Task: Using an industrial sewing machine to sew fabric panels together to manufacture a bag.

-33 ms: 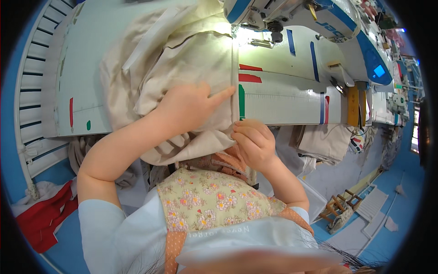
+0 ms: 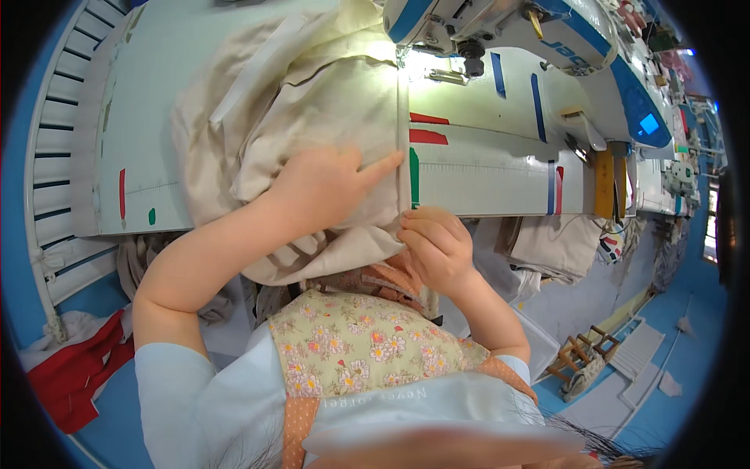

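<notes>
A large piece of beige fabric point(image 2: 344, 102) lies bunched on the sewing table, its straight folded right edge running up to the needle area of a white and blue sewing machine point(image 2: 500, 23). My left hand point(image 2: 324, 187) rests on top of the cloth. Its index finger stretches out to the folded edge, while the other fingers are partly hidden from above. Nearer to me, my right hand point(image 2: 436, 244) pinches the same edge between thumb and fingers, where the fabric hangs over the table's front. A pale strip point(image 2: 258, 70) lies along the cloth's upper left.
The white sewing table point(image 2: 500, 184) carries red, green and blue tape marks. A yellow block point(image 2: 605, 181) stands at its right end. Folded beige cloth point(image 2: 558, 246) hangs below the front edge. Red and white cloth point(image 2: 78, 375) lies at lower left, beside a white slatted rack point(image 2: 58, 156).
</notes>
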